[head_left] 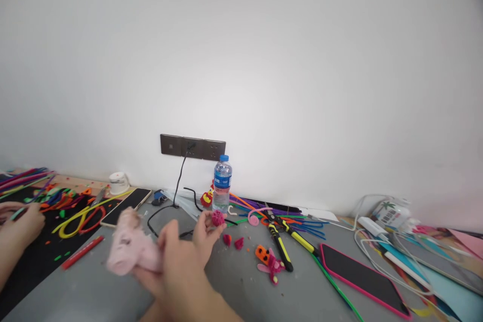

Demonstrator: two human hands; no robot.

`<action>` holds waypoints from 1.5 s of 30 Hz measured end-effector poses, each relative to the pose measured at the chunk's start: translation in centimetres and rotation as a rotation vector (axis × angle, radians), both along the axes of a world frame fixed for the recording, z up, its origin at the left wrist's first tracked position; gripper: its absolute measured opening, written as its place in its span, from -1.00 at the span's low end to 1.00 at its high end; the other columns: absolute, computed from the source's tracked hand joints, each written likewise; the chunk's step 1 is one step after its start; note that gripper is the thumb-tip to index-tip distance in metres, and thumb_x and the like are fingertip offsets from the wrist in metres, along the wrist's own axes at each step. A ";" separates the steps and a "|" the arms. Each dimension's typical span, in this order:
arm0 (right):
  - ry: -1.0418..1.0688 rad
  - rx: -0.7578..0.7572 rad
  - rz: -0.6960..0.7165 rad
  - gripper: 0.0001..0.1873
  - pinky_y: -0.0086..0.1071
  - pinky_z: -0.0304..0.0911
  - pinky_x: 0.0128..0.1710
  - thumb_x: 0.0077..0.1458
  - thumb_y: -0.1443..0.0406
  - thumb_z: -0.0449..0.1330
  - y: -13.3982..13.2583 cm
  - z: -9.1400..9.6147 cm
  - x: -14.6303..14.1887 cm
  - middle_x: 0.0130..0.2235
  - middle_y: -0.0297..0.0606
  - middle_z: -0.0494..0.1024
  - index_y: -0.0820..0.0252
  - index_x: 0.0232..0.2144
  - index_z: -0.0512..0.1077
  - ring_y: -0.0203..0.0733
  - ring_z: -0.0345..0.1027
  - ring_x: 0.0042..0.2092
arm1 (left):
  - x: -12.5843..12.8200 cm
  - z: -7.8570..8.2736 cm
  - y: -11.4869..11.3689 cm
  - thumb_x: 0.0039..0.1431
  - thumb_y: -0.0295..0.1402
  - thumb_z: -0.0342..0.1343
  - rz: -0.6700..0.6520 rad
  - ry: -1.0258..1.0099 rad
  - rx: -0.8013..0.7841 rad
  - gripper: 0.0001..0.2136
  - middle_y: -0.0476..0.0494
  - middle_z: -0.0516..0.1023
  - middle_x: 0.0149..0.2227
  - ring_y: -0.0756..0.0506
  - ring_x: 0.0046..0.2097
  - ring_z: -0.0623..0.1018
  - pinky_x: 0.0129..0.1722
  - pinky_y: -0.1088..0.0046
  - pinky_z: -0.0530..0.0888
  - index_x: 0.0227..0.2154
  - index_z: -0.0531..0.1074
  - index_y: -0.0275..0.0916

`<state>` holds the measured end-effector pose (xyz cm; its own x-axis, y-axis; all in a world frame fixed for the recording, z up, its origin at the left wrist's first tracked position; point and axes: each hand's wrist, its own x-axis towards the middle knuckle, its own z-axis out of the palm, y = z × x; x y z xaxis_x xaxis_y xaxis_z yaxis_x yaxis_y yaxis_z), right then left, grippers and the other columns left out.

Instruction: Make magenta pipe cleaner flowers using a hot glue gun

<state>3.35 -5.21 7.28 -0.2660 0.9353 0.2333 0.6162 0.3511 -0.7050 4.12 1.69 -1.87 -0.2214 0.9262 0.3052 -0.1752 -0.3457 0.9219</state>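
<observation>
My right hand (179, 261) is wrapped round a pink glue gun (132, 249), which is blurred by motion and tilted to the left. Just behind it, my left hand (204, 236) pinches a small magenta fuzzy ball (218, 218) between its fingertips; the right hand and forearm hide part of the left arm. Two small magenta scraps (239, 243) lie on the grey table beside the left hand. Farther right rests a magenta and orange pipe-cleaner figure (272, 263), close to yellow-and-black pliers (279, 246).
A water bottle (222, 186) stands by the wall, near a black cord (180, 176) plugged into a socket. Phones (362, 279), pipe cleaners (313, 226), a red marker (82, 252) and orange scissors (92, 219) lie around. Another person's hand (28, 226) works at the left.
</observation>
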 end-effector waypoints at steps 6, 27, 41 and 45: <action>-0.304 0.184 0.153 -0.58 -0.13 0.40 -0.35 -0.03 0.25 0.15 0.6 -2.5 -6.2 -0.23 -0.01 0.48 0.35 -0.12 0.23 0.08 0.41 -0.25 | -0.1 0.0 0.2 -0.11 -0.30 0.30 -0.353 0.041 -0.152 -0.74 -0.29 0.64 -0.22 -0.21 -0.22 0.62 -0.41 0.39 0.53 -0.37 0.36 -0.22; -0.196 0.018 0.059 -0.88 -0.45 0.06 -0.57 -0.06 0.37 0.20 1.4 0.0 9.1 -0.56 -0.28 0.54 0.19 -0.60 0.46 -0.24 0.31 -0.57 | -0.6 -0.9 1.8 -0.18 -0.28 0.35 -0.239 -0.023 -0.149 -0.69 -0.30 0.63 -0.19 -0.30 -0.14 0.59 -0.30 0.25 0.51 -0.39 0.36 -0.20; -0.105 -0.036 -0.508 -0.91 -0.39 0.12 -0.33 -0.17 0.43 0.22 9.5 -8.1 22.3 -0.40 -0.28 0.57 0.15 -0.54 0.46 -0.12 0.39 -0.30 | -0.2 0.3 1.0 -0.11 -0.28 0.27 -0.333 0.158 -0.140 -0.74 -0.25 0.59 -0.12 -0.29 -0.04 0.52 -0.17 0.25 0.50 -0.31 0.46 -0.19; 0.010 -0.048 -0.458 -0.87 -0.38 0.18 -0.34 -0.21 0.48 0.18 10.1 -8.9 22.0 -0.50 -0.29 0.54 0.17 -0.58 0.44 -0.15 0.39 -0.38 | -0.2 0.2 0.9 -0.10 -0.31 0.29 -0.379 0.122 -0.151 -0.78 -0.18 0.60 -0.14 -0.28 -0.07 0.52 -0.16 0.23 0.50 -0.32 0.50 -0.13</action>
<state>25.30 4.84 -1.64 0.1796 0.9657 0.1874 0.6936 0.0108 -0.7202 3.89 2.60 -1.63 0.1722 0.9716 0.1623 -0.1505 -0.1368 0.9791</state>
